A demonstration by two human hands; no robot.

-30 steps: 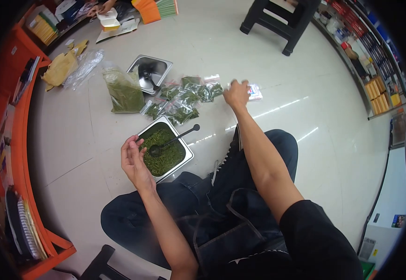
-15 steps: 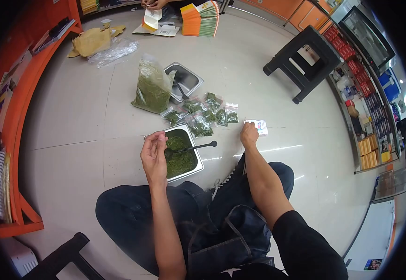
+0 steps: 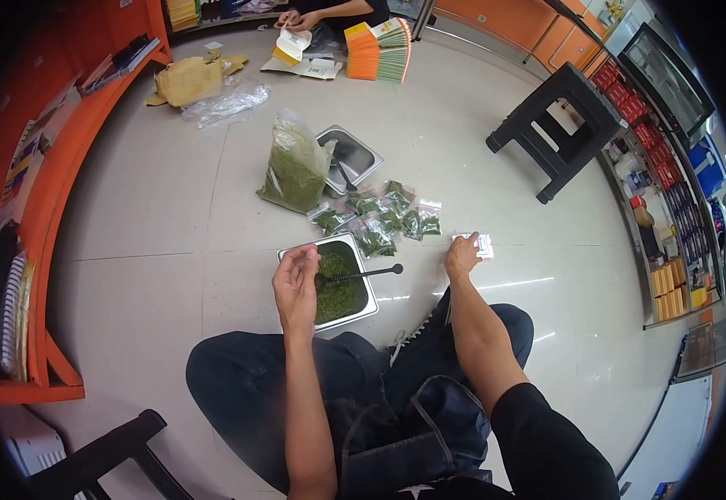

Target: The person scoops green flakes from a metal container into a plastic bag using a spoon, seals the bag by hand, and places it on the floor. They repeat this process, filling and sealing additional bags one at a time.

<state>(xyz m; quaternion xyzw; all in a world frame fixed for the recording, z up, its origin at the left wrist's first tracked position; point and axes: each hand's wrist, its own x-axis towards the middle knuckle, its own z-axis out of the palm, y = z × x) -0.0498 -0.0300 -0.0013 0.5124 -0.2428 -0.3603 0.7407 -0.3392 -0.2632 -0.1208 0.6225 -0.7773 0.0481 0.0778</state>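
Observation:
My left hand [image 3: 298, 292] is raised over the left edge of a metal tray [image 3: 370, 310]; its fingers are curled together, and whatever they may hold is hidden. Chopped green herb [image 3: 340, 298] fills much of that tray, and a black spoon [image 3: 367, 273] rests in it, handle out to the right. On the floor to the right, my right hand [image 3: 460, 260] has its fingers closed at the left side of a flat white-and-clear packet [image 3: 485, 247]. Several small clear bags of green herb [image 3: 377, 222] lie in a pile between the tray and a large herb-filled plastic bag [image 3: 292, 171].
A second metal tray [image 3: 366, 158] with a dark spoon stands behind the large bag. Farther off are crumpled brown paper [image 3: 190, 81], clear plastic [image 3: 228, 102] and a fanned orange-green stack [image 3: 378, 52]. Another person's hands [image 3: 298, 18] hold papers there. A black stool [image 3: 553, 125] stands right.
The whole view has shifted, moving the scene slightly right and down. My right hand's fingers have spread a little on the packet; my left hand keeps nearly the same pose.

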